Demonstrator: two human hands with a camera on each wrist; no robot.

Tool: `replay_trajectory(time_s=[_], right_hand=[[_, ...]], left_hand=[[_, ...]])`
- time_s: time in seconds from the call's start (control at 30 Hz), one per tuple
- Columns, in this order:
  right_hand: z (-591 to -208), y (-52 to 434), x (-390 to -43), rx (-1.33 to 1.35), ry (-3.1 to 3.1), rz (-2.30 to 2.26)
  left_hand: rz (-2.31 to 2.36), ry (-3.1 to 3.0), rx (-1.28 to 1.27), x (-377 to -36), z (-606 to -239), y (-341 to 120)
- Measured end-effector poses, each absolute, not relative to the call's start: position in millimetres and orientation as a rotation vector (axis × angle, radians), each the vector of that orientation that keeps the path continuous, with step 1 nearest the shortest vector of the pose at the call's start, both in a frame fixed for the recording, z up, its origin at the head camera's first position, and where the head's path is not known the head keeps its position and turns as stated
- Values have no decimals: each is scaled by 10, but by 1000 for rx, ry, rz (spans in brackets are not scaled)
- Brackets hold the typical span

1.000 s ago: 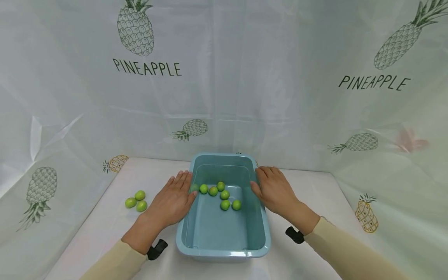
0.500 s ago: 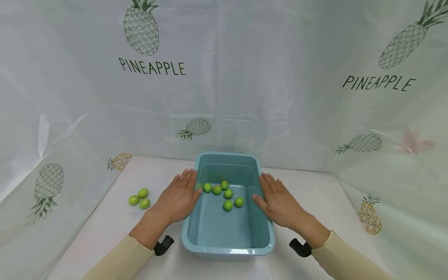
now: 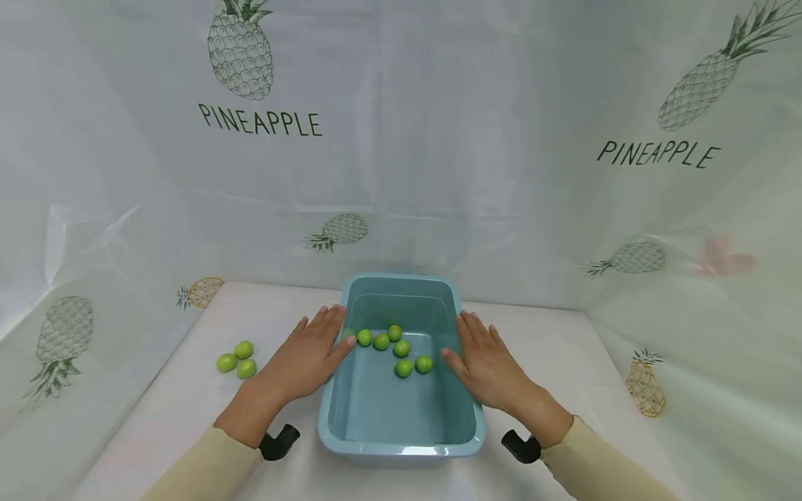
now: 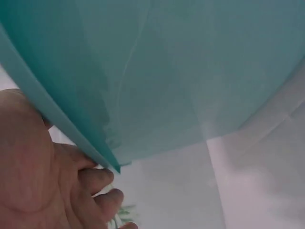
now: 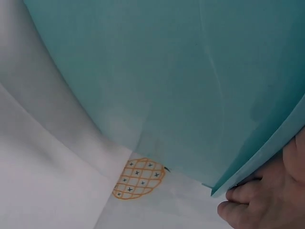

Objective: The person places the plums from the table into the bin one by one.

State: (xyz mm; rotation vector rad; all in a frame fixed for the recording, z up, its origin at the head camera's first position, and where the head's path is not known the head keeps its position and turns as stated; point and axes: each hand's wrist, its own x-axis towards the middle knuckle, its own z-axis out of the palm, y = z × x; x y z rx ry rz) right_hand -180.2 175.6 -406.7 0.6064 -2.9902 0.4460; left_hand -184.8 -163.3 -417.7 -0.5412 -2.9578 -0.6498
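Note:
A light blue plastic basin stands on the table, with several small green round fruits lying on its floor. My left hand rests on the basin's left rim, fingers straight and pointing away, thumb over the inner edge. On the right rim lies my right hand, its fingers extended and its thumb reaching inward. From below, the left wrist view shows the left palm against the underside of the rim, beside the basin's outer wall. Fingers of the right hand meet the rim likewise in the right wrist view.
Left of the basin, 3 more green fruits sit close together on the white table. A pale curtain printed with pineapples hangs behind the table and down both sides. Black wrist bands sit on both wrists.
My right hand has slid slightly nearer along the rim and its fingers have straightened. The left hand stays on its rim. The fruits keep their places; the view shifts slightly.

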Motion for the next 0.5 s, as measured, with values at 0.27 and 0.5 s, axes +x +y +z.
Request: replay_trajectory(time_s=[0.27, 0.5], right_hand=[[-4058, 1641, -1817, 625, -3002, 250], [-4006, 1780, -1790, 676, -3018, 363]], left_hand=[[-561, -2877, -366, -1755, -4152, -2252], [-530, -2980, -247, -1771, -4276, -2972]])
